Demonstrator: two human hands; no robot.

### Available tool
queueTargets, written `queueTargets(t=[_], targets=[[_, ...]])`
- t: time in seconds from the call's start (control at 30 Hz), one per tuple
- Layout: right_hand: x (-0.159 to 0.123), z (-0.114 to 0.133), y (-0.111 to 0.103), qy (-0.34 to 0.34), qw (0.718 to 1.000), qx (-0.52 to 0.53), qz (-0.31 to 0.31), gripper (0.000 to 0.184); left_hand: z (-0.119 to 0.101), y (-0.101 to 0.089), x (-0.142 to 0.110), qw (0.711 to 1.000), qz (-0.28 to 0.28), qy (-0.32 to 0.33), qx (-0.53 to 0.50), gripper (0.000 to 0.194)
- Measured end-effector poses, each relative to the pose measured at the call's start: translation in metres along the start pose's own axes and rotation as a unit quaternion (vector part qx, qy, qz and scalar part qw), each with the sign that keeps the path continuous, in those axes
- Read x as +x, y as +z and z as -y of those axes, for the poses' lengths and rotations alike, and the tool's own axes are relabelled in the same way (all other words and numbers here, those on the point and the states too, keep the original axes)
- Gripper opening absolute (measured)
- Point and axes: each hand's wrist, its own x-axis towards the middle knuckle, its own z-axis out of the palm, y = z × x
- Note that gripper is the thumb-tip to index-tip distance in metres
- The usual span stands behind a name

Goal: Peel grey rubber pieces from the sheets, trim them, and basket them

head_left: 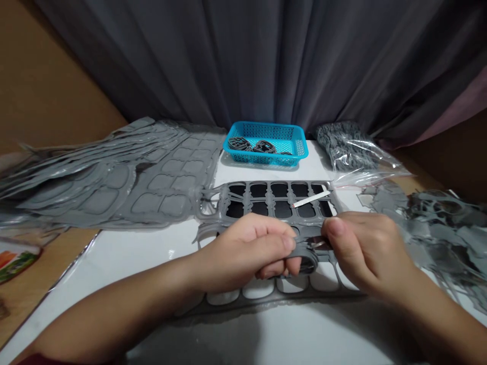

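Near edge: wood surface (78,243), mostly under a white sheet (129,248). On it, a grey cut-out panel (266,302) with rounded openings, both hands above.

Left hand (266,249): grip closed round a grey bundle (307,261), looped end showing at the fingers, over the panel. Right hand (365,243): just beside the bundle, grip clenched, thumb against curled fingers; anything pinched there too small to tell.

Just beyond, a second grey panel (269,200), black showing through its openings, white stick (310,199) slanting across. Layered grey sheets (167,175) left; loose grey scraps (437,208) right.

Farther: blue basket (266,156) holding grey coils (264,147); filled clear bag (352,152) to its right. Dark curtain (243,61) behind.
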Motion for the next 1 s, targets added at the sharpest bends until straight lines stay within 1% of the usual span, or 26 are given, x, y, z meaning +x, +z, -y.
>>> queueTargets(t=[0.27, 0.5, 0.63, 0.77, 0.87, 1.0], targets=[[0.0021, -0.0001, -0.0008, -0.012, 1.000, -0.008, 0.000, 0.042, 0.0000, 0.0008, 0.0003, 1.000, 0.000, -0.008, 0.009, 0.030], [0.0021, 0.0010, 0.0003, -0.026, 1.000, -0.016, -0.007, 0.042, -0.0009, -0.0001, 0.0006, 0.999, 0.011, -0.033, 0.032, 0.031], [0.0007, 0.0010, 0.0011, -0.037, 0.999, -0.022, -0.011, 0.042, 0.0005, -0.0002, -0.0001, 0.999, 0.010, -0.033, 0.033, 0.029], [0.0009, 0.0015, 0.0019, -0.033, 0.999, -0.031, -0.014, 0.042, 0.0027, 0.0002, -0.0011, 0.999, 0.008, -0.027, 0.026, 0.029], [0.0022, 0.0025, 0.0027, -0.034, 0.999, -0.034, -0.018, 0.042, 0.0030, 0.0006, -0.0011, 1.000, -0.004, -0.017, 0.019, 0.028], [0.0022, 0.0029, 0.0041, -0.031, 0.999, -0.034, -0.027, 0.042, 0.0018, 0.0006, -0.0003, 1.000, 0.009, -0.019, 0.012, 0.028]])
